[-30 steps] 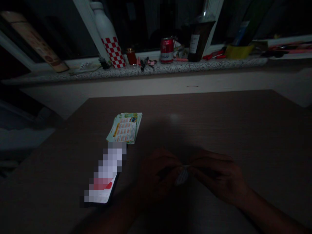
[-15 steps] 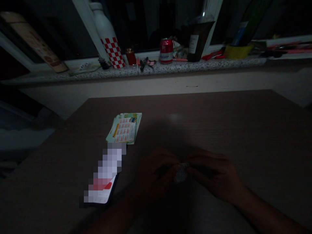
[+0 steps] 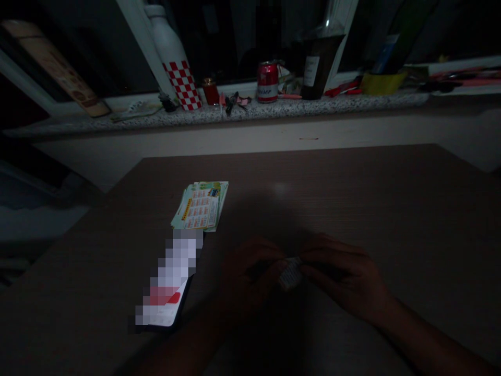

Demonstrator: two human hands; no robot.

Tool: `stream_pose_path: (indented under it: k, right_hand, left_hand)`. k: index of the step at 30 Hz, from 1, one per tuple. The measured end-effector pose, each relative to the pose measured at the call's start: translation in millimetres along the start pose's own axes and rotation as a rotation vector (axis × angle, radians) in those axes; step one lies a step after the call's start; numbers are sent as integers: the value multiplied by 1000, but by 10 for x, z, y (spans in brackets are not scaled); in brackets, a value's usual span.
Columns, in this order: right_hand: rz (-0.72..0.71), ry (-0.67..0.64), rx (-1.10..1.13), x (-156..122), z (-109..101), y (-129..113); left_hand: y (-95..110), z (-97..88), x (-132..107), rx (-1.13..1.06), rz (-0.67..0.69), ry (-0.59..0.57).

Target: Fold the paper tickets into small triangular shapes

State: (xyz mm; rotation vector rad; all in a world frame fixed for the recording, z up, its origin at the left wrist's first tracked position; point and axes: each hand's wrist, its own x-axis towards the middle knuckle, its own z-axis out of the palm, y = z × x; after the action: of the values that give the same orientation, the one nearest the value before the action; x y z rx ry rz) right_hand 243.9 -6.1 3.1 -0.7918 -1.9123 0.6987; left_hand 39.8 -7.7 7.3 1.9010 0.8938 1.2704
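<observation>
In dim light, a small piece of printed paper (image 3: 290,273), seemingly folded, is pinched between my two hands above the table. My left hand (image 3: 250,277) grips its left side between thumb and fingers. At its upper right edge, my right hand (image 3: 344,271) closes thumb and fingertips on it. The print is too dark to read. Left of my hands lies a loose stack of printed cards (image 3: 199,206) with rows of red marks. A lit phone (image 3: 164,313), its screen mostly pixelated, lies just nearer than the cards, its far end against them.
Behind the brown table (image 3: 352,183) runs a speckled stone sill (image 3: 289,106) under the window. On it stand a red-and-white checkered bottle (image 3: 174,57), a red can (image 3: 267,82), a small red jar (image 3: 210,91), a dark labelled container (image 3: 317,68) and a yellow holder (image 3: 383,83).
The paper has risen slightly and tilted between my fingers, showing more of its printed face. Both hands keep their pinch with small finger shifts. Cards and phone stay put.
</observation>
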Motion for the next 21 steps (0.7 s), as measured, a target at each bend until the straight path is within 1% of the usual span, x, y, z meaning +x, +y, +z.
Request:
stream_pose_path:
  k: [2,7,9,12,15,17,21]
  right_hand:
    - [-25,-5,4,2,-1,12]
    - [-72,6,-14,7,1,20]
    - [-88,6,-38,3,-4,21]
    - [-129,7,-73,-10,-20,30]
    - [-169,5,-102,-23,-32,45]
    - [-175,-3,-112,-24,-32,54]
    - [-147,-6,-123,-16,-22,67]
  left_hand:
    - [-21,-1,-2,6,8,7]
    - [-52,-8,-6,37,63,-24]
    - [-46,-14,0,81,82,-45]
    - [-14,-23,14,215,118,-106]
    - [17,-18,19,358,141,-200]
    - [16,-7,11,411,120,-245]
    - [-40,16,-20,394,5,-258]
